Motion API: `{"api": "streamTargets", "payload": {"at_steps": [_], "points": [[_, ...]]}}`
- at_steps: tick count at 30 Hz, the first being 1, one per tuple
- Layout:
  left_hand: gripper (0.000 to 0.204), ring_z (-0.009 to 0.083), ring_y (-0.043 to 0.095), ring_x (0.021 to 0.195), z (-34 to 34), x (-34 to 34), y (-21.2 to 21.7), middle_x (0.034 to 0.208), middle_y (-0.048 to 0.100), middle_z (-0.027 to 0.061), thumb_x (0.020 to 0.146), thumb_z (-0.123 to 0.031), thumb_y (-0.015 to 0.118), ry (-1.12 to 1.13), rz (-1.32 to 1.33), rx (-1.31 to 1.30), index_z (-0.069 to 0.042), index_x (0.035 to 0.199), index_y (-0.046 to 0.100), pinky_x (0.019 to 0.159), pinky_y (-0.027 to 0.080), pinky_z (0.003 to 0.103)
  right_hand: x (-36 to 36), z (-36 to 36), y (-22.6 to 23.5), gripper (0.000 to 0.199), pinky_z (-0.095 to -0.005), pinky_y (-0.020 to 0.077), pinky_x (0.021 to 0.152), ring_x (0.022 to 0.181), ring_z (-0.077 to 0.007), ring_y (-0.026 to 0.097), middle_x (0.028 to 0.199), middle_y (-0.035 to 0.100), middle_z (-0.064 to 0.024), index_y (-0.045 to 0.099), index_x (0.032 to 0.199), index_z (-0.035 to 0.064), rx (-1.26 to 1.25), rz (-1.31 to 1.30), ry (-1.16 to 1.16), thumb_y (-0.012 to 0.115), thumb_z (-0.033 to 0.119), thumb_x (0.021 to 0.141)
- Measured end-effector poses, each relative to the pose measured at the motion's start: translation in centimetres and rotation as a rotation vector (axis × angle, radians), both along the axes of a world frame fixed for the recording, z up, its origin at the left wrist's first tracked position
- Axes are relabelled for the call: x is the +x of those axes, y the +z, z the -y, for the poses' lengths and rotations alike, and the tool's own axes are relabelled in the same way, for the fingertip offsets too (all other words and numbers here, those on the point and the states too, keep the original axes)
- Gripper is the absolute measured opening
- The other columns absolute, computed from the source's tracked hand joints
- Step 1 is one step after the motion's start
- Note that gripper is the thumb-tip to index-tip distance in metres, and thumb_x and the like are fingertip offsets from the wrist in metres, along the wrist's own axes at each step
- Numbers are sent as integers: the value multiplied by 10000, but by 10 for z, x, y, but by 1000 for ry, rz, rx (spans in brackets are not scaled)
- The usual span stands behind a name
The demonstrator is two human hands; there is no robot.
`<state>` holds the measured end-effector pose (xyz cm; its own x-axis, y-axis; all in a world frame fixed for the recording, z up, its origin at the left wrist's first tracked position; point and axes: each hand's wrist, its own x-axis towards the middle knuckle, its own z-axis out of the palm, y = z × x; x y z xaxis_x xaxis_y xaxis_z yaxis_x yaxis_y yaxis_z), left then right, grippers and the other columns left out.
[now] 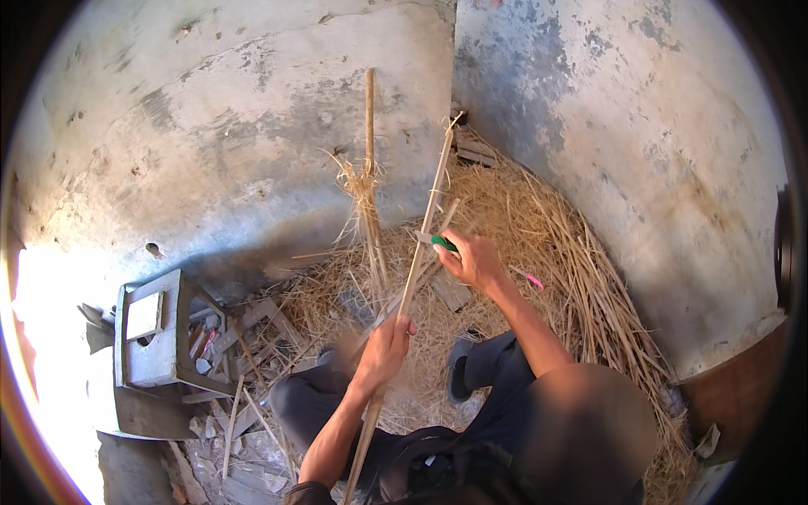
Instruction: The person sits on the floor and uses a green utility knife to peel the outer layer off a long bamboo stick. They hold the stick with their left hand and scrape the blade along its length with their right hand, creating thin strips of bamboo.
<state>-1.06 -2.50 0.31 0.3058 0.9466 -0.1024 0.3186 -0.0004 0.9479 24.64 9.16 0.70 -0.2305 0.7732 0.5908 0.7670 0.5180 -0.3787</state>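
While the left hand (384, 349), at lower centre, has its grip closed around a long pale strip (410, 280) slanting from the bottom edge to upper centre, the right hand (476, 261), right of centre, clasps a green-handled tool (444, 243) crossing it. Beyond lies straw (501, 202), centre right; farther, a stained wall (252, 109), upper left.
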Motion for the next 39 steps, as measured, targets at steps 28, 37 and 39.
{"api": "streamTargets", "payload": {"at_steps": [28, 37, 39], "points": [[489, 228, 638, 671, 12, -4, 30, 756, 595, 92, 1165, -430, 343, -445, -235, -262, -29, 972, 546, 709, 519, 422, 85, -31, 1, 397, -262, 303, 460, 480, -70, 384, 644, 515, 22, 707, 1103, 53, -317, -823, -84, 601, 436, 1082], [513, 232, 751, 865, 3, -3, 14, 889, 678, 82, 1158, -475, 352, -419, -30, -87, -19, 1298, 538, 819, 585, 371, 40, -12, 8, 271, -250, 280, 437, 437, -44, 349, 545, 448, 73, 679, 1004, 75, -591, -1064, 226, 751, 336, 997], [572, 247, 748, 897, -7, 2, -8, 965, 684, 84, 1155, -513, 338, -348, 229, -122, -16, 1385, 504, 832, 595, 380, 27, -10, 2, 295, -244, 301, 434, 432, -44, 349, 539, 449, 68, 676, 1004, 62, -662, -1046, 281, 771, 339, 974]]}}
